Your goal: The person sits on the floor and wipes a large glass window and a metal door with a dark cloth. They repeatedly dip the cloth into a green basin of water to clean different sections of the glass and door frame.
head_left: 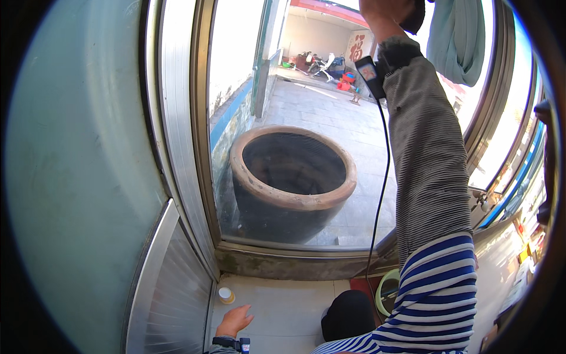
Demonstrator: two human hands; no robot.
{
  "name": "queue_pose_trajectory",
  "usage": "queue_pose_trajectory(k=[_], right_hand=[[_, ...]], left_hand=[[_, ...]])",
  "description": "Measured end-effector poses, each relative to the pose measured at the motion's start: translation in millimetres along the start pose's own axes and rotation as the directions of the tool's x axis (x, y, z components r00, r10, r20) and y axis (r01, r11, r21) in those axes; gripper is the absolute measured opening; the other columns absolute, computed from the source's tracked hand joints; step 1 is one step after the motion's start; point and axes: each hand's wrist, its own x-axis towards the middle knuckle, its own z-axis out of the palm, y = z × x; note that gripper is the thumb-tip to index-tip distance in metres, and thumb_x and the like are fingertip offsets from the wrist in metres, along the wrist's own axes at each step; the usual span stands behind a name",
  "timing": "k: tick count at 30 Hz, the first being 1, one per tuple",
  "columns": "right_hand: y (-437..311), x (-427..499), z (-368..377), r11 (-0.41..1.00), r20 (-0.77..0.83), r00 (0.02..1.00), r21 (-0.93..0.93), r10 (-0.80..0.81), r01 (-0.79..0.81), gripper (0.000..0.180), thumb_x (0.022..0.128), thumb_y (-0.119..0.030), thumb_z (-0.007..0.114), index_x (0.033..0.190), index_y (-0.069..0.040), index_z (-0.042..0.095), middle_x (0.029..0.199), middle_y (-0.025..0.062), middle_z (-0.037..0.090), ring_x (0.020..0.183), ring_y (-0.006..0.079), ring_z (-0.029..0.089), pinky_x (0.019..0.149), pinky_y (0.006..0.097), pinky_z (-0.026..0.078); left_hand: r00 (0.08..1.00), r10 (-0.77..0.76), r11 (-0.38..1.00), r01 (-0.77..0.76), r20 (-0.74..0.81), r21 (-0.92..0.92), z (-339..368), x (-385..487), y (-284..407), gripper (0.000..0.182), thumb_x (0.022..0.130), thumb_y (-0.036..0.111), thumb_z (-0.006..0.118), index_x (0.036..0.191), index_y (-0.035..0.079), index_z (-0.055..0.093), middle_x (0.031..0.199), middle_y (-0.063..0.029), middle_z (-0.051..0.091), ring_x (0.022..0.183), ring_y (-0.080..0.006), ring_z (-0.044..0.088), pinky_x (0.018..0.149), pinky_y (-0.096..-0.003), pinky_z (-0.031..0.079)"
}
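My right arm reaches up along the window glass. At the top edge my right hand (384, 14), partly cut off, grips a dark item (414, 18) whose kind I cannot make out. Beside it hangs a pale teal cloth (457, 42); what holds it up is out of view. Low in the picture, my left hand (235, 319) is over the tiled floor with nothing in it, its fingers partly spread. A small white and yellow cup (226, 295) stands on the floor just beyond that hand.
Behind the glass stands a large earthenware vat (292, 201) in a paved yard. A frosted door panel (172, 283) is on the left. A green basin (385, 290) sits by my right side. A black cable (380, 199) hangs from a device (370, 77) on my right wrist.
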Motion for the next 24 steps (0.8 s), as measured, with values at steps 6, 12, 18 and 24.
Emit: queue_pose_trajectory(k=[6, 12, 18, 24], right_hand=[[-157.6, -37.8, -54.1, 0.897, 0.118, 0.966, 0.410, -0.230, 0.164, 0.063, 0.097, -0.035, 0.049, 0.145, 0.004, 0.047, 0.152, 0.0234, 0.046, 0.147, 0.0415, 0.032, 0.123, 0.0566, 0.014], [-212.4, -99.0, -94.0, 0.588, 0.153, 0.906, 0.800, -0.394, 0.120, 0.061, 0.097, -0.029, 0.054, 0.142, 0.011, 0.045, 0.148, 0.0317, 0.045, 0.143, 0.0463, 0.035, 0.120, 0.0533, 0.026], [-128.0, -86.9, -109.7, 0.609, 0.041, 0.840, 0.707, -0.542, 0.359, 0.045, 0.100, -0.026, 0.051, 0.135, 0.003, 0.053, 0.138, 0.0270, 0.053, 0.137, 0.0433, 0.043, 0.115, 0.0535, 0.033], [-35.4, -71.8, -109.4, 0.567, -0.109, 0.905, 0.747, -0.411, 0.348, 0.039, 0.099, -0.023, 0.053, 0.134, -0.006, 0.053, 0.121, 0.0258, 0.058, 0.114, 0.0467, 0.052, 0.104, 0.0550, 0.039]], left_hand=[[0.999, 0.018, 1.000, -0.019, -0.030, -0.021, -0.7, 2.6, -2.4, 0.050, 0.092, 0.038, 0.063, 0.134, 0.010, 0.058, 0.127, -0.0179, 0.066, 0.115, -0.0380, 0.062, 0.094, -0.0480, 0.051], [1.000, -0.020, 0.999, 0.021, -0.024, 0.036, 0.3, 0.8, -2.7, 0.053, 0.091, 0.040, 0.064, 0.135, 0.010, 0.058, 0.129, -0.0181, 0.065, 0.117, -0.0380, 0.061, 0.096, -0.0470, 0.051], [0.999, -0.009, 1.000, 0.009, -0.033, -0.018, -2.1, -1.2, 8.7, 0.052, 0.091, 0.040, 0.065, 0.134, 0.010, 0.059, 0.129, -0.0180, 0.066, 0.117, -0.0373, 0.062, 0.097, -0.0464, 0.051], [1.000, -0.011, 1.000, 0.011, -0.021, 0.004, 3.0, -7.6, 18.5, 0.052, 0.091, 0.039, 0.066, 0.134, 0.010, 0.059, 0.126, -0.0178, 0.067, 0.115, -0.0378, 0.063, 0.096, -0.0462, 0.052]])
